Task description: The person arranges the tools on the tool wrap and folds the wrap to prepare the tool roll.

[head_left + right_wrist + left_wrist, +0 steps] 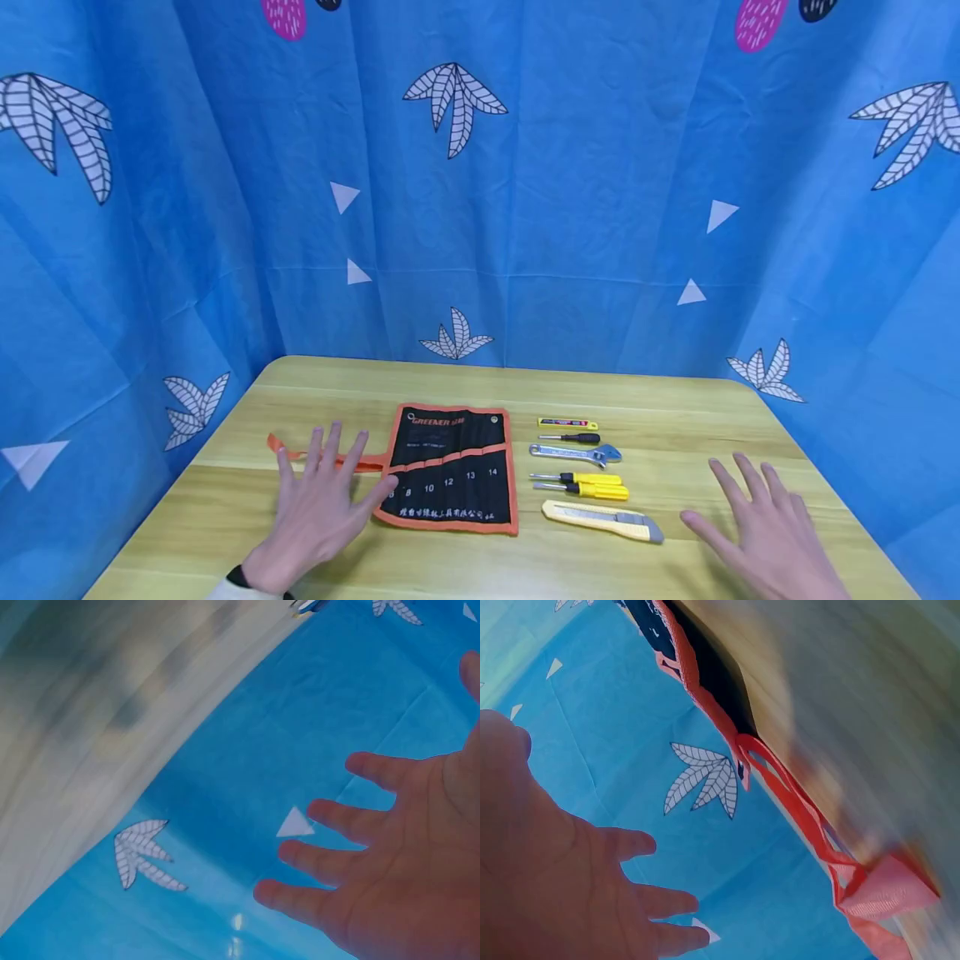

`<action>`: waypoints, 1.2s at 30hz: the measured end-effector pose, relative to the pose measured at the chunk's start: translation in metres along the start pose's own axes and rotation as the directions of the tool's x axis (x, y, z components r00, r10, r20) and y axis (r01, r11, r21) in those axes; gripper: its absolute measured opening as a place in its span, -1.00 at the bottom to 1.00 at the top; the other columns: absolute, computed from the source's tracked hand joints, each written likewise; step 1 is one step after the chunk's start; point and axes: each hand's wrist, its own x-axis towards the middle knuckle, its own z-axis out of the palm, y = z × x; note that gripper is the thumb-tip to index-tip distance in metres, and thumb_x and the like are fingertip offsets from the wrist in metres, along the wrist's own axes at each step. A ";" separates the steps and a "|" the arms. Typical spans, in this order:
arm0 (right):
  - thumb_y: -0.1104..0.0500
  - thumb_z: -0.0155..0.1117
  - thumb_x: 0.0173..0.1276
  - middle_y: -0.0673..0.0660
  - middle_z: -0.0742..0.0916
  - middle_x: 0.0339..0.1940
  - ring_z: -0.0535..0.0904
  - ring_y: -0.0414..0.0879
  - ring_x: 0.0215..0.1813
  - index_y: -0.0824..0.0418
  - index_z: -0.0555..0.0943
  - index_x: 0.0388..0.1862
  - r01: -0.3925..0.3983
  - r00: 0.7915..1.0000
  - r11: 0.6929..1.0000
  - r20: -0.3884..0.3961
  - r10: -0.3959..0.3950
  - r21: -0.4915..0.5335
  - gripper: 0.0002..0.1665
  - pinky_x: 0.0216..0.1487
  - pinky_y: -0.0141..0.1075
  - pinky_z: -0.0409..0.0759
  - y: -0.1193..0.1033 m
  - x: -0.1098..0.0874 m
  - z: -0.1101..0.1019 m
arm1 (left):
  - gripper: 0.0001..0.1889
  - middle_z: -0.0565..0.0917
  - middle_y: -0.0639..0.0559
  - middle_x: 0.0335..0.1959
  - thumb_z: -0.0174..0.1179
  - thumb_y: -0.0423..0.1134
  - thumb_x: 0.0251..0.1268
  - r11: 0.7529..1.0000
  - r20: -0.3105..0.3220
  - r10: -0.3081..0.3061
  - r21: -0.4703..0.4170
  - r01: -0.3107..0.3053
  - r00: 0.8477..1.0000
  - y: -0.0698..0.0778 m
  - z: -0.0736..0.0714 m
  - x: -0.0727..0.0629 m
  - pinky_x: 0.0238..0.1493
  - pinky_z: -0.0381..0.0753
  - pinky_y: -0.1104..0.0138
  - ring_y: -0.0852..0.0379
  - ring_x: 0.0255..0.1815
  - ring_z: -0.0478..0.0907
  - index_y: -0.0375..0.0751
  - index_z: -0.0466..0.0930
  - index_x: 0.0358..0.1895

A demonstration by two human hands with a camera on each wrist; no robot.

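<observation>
My left hand [318, 508], fingers spread, is over the table beside a black tool pouch [450, 471] with orange edging and numbered pockets. An orange strap [367, 463] runs from the pouch's left side, partly behind that hand; the left wrist view shows the strap [802, 810] too. My right hand [768, 533] is likewise spread, holding nothing. Nearest to it lies a pale yellow utility knife [600, 520]. Farther back lie two yellow-handled screwdrivers [600, 485], an adjustable wrench [573, 452], a small black-handled screwdriver [577, 437] and a slim yellow case [567, 423] whose contents I cannot tell.
Everything lies on a light wooden table [637, 400] with rounded far corners. A blue curtain [585, 208] with leaf and triangle prints hangs behind it and along both sides. The tools form a column right of the pouch.
</observation>
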 end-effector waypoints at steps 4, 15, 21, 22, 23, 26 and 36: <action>-0.42 0.18 0.41 0.58 0.30 0.48 0.17 0.65 0.40 0.37 0.35 0.51 0.033 0.999 0.999 -0.009 -0.032 0.016 0.05 0.21 0.54 0.19 -0.013 0.004 0.001 | -0.02 0.12 -0.42 0.60 -0.13 0.56 0.33 1.000 0.021 0.008 -0.015 -0.007 1.000 0.004 0.001 0.004 0.40 -0.40 -0.53 -0.49 0.61 -0.07 -0.12 0.29 0.57; -0.34 0.25 0.42 0.43 0.41 0.51 0.27 0.50 0.48 0.25 0.42 0.50 0.180 0.983 0.982 -0.048 -0.177 0.064 -0.08 0.35 0.42 0.30 -0.059 0.014 0.005 | -0.01 0.12 -0.38 0.61 -0.13 0.59 0.32 0.999 0.162 0.016 -0.043 -0.009 0.987 0.016 0.007 0.010 0.44 -0.26 -0.51 -0.44 0.64 -0.10 -0.06 0.23 0.60; -0.32 0.25 0.44 0.32 0.45 0.52 0.32 0.39 0.51 0.18 0.43 0.51 0.266 0.964 0.957 -0.047 -0.262 0.119 -0.13 0.38 0.31 0.37 -0.091 0.022 0.007 | -0.07 0.19 -0.39 0.58 0.00 0.49 0.35 0.998 0.209 0.039 -0.047 -0.030 0.977 0.024 0.006 0.012 0.45 -0.18 -0.49 -0.41 0.63 -0.03 -0.10 0.27 0.58; -0.31 0.25 0.44 0.31 0.45 0.52 0.33 0.37 0.51 0.18 0.44 0.50 0.282 0.959 0.951 -0.045 -0.279 0.123 -0.15 0.39 0.29 0.38 -0.096 0.023 0.009 | -0.07 0.20 -0.39 0.58 0.01 0.48 0.35 0.999 0.221 0.041 -0.042 -0.032 0.974 0.026 0.006 0.013 0.45 -0.17 -0.49 -0.41 0.63 -0.02 -0.09 0.27 0.58; -0.29 0.26 0.44 0.30 0.45 0.52 0.33 0.35 0.51 0.18 0.45 0.50 0.296 0.955 0.947 -0.042 -0.293 0.129 -0.16 0.40 0.27 0.39 -0.101 0.024 0.010 | -0.08 0.20 -0.38 0.58 0.01 0.48 0.35 0.999 0.231 0.043 -0.039 -0.035 0.972 0.027 0.007 0.013 0.46 -0.16 -0.48 -0.41 0.63 -0.02 -0.09 0.28 0.58; -0.26 0.27 0.45 0.31 0.46 0.51 0.35 0.33 0.51 0.20 0.47 0.48 0.344 0.939 0.929 -0.023 -0.345 0.135 -0.19 0.42 0.21 0.40 -0.117 0.028 0.014 | -0.08 0.21 -0.38 0.57 0.02 0.49 0.34 0.999 0.252 0.042 -0.036 -0.034 0.967 0.028 0.008 0.013 0.46 -0.14 -0.47 -0.41 0.62 0.00 -0.10 0.31 0.56; -0.13 0.25 0.51 0.29 0.54 0.43 0.45 0.23 0.45 0.24 0.49 0.43 0.453 0.873 0.870 0.104 -0.477 0.192 -0.32 0.40 0.12 0.47 -0.159 0.039 0.031 | -0.10 0.25 -0.36 0.56 0.05 0.46 0.35 0.995 0.305 0.083 -0.072 -0.064 0.949 0.033 0.019 0.009 0.48 0.06 -0.38 -0.39 0.61 0.06 -0.11 0.34 0.54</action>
